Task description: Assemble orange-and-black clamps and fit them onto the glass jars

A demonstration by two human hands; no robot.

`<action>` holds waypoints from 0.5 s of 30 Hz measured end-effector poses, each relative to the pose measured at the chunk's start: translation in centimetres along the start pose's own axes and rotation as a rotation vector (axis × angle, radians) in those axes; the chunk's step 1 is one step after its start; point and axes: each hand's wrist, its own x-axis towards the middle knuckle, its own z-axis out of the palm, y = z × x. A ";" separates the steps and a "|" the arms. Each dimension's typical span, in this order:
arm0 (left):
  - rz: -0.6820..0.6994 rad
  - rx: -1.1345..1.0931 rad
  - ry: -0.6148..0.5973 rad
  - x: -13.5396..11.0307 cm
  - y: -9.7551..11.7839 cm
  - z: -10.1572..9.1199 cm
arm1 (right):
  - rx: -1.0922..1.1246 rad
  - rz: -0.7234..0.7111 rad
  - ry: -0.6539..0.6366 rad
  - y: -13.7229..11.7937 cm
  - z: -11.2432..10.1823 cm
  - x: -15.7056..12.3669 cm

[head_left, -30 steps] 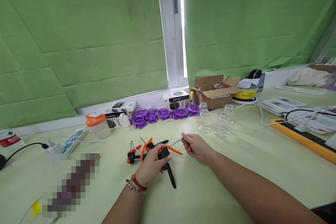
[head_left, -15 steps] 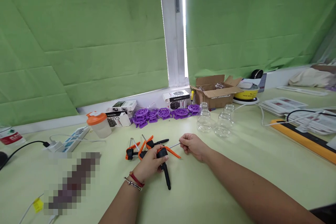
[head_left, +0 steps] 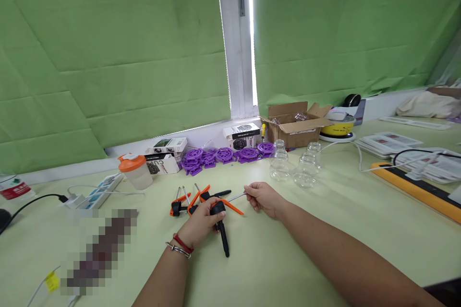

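Observation:
My left hand [head_left: 202, 223] is closed around the black body of an orange and black bar clamp [head_left: 221, 223], whose black handle points toward me on the pale green table [head_left: 288, 259]. My right hand [head_left: 262, 198] pinches the far end of that clamp's thin metal bar [head_left: 236, 196]. Two more orange and black clamps [head_left: 187, 201] lie on the table just beyond my left hand, their metal bars pointing away.
Behind the clamps are purple plastic discs [head_left: 223, 156], small boxes [head_left: 169, 146], a cup with an orange lid [head_left: 135, 171], clear glass jars [head_left: 293, 168] and an open cardboard box [head_left: 293, 127]. A power strip [head_left: 99, 192] lies left; cables and papers [head_left: 414, 153] lie right.
Both hands and the held clamp have shifted slightly left and away from me. The grip of each hand stays the same.

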 end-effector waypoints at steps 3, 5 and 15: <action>-0.009 -0.003 -0.009 -0.1 0.1 -0.2 | 0.019 -0.109 -0.029 0.4 -0.1 0.2; -0.008 -0.007 -0.023 -0.3 0.3 -0.3 | 0.042 -0.161 -0.051 0.5 -0.1 0.3; -0.114 0.053 -0.065 -1.3 1.3 -1.2 | -0.079 -0.307 -0.034 -0.1 0.6 -0.1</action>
